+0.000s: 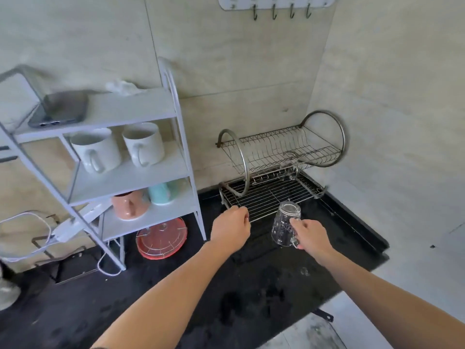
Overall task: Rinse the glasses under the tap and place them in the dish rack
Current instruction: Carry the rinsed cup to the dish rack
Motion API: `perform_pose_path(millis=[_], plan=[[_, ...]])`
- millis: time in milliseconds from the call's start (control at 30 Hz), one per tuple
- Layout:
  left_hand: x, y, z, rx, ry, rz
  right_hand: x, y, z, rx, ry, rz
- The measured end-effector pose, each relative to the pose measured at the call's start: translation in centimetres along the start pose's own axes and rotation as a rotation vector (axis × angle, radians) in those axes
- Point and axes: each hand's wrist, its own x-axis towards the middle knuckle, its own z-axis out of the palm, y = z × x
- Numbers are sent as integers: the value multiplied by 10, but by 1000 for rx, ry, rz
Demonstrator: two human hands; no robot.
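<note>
Beside the dish rack (264, 195), left hand (230, 229) grips its front wire; right hand (310, 236) pinches an inverted glass (285, 222) by its handle. Best lowered gently, rim down.

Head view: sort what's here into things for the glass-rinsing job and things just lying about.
For the job: glass, held by the right hand; dish rack, with the left hand gripping its front edge.
Lying about: shelf unit, two white mugs, phone, pink cup, red tray, wall hooks.
</note>
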Motion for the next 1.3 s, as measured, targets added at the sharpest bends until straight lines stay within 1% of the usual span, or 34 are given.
perform_pose_path(millis=[133,233,367,433,533,600,633,733,867,933,1033,1100,1133,1233,1300], plan=[[52,31,7,11,12,124,54,2,-21,46,50,69],[90,49,16,13,91,195,103,9,-34,29,65,64],[138,64,35,78,212,227,170,18,-43,-20,36,24],[159,66,48,153,256,192,202,21,-43,-48,-2,-37],[183,66,69,224,270,29,250,24,-42,-77,-85,-114],[191,66,82,285,248,-81,277,27,-39,-90,-137,-128],[194,67,87,321,249,-109,287,28,-38,-86,-167,-135],[195,69,94,366,272,-129,309,33,-35,-36,-245,-143],[196,69,97,417,306,-128,330,47,-33,36,-277,-137],[198,69,98,439,320,-121,337,52,-32,24,-284,-130],[199,69,99,463,323,-120,344,57,-29,-86,-268,-136],[198,70,98,452,324,-117,341,57,-31,-228,-218,-161],[197,70,97,440,326,-111,337,57,-33,-304,-165,-199],[191,74,88,370,351,-96,317,53,-38,-495,6,-397],[176,77,80,315,397,-90,292,45,-34,-511,51,-532]])
